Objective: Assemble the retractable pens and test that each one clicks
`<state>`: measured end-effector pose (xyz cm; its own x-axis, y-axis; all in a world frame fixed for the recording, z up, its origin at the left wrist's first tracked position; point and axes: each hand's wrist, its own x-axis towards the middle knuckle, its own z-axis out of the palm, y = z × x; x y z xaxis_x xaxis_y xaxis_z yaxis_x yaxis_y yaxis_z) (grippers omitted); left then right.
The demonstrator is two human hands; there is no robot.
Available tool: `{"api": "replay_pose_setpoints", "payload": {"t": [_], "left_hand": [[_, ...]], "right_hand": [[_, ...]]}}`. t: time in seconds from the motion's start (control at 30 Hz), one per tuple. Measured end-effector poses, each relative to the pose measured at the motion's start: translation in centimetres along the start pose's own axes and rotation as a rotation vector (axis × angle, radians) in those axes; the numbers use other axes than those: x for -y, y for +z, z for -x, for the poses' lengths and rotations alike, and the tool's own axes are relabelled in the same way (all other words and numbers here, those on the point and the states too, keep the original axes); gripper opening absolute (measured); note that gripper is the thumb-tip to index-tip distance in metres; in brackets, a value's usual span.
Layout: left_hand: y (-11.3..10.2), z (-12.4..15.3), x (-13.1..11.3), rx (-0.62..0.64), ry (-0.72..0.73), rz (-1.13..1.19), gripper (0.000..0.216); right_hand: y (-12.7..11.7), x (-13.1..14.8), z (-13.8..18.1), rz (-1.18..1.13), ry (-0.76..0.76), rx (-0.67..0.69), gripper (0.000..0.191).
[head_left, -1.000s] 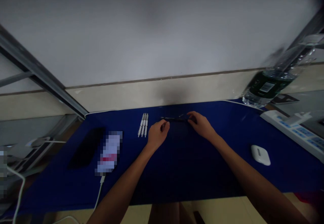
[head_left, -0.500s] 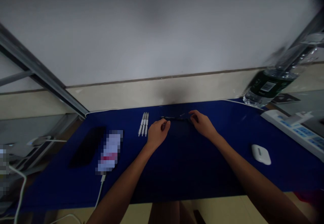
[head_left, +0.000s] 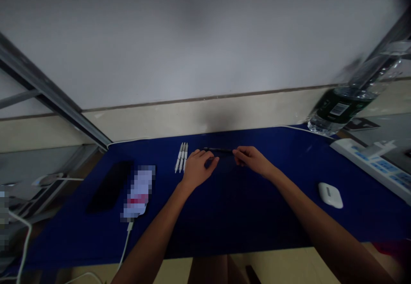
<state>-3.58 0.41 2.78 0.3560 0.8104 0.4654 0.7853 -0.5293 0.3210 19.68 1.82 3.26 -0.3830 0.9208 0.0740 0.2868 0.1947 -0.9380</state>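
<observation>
Dark pen (head_left: 220, 149) lies crosswise between the hands, over the blue table (head_left: 250, 215). Right hand (head_left: 252, 159): thumb and fingers narrowed, pinching the pen's right end. Left hand (head_left: 199, 168): loosely curled, thumb slightly apart from fingers, pen's left end just beyond its fingers; whether they touch, cannot tell. Three white pens (head_left: 181, 157) side by side, just left of that hand. Phone (head_left: 139, 194) further left, cable attached. White case (head_left: 330, 195) well right of the right hand.
</observation>
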Motion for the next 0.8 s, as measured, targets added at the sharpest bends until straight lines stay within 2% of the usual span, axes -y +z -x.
{"api": "replay_pose_setpoints", "payload": {"t": [0.1,0.27,0.4,0.53,0.8], "left_hand": [[-0.1,-0.1,0.2,-0.01,-0.023,0.019,0.029],[-0.2,-0.1,0.6,0.028,-0.109,0.195,0.028],[-0.2,-0.2,0.9,0.033,-0.179,0.266,0.028],[-0.2,-0.2,1.0,0.037,-0.193,0.297,0.028],[0.0,-0.1,0.8,0.029,-0.181,0.296,0.031]], "right_hand": [[-0.2,-0.2,-0.1,0.0,-0.013,0.001,0.036],[-0.2,-0.9,-0.4,-0.041,-0.018,-0.062,0.025],[-0.1,-1.3,-0.6,-0.031,-0.034,-0.099,0.023],[-0.2,-0.7,-0.3,-0.006,-0.026,-0.072,0.025],[0.2,0.1,0.0,0.017,-0.023,-0.022,0.048]]}}
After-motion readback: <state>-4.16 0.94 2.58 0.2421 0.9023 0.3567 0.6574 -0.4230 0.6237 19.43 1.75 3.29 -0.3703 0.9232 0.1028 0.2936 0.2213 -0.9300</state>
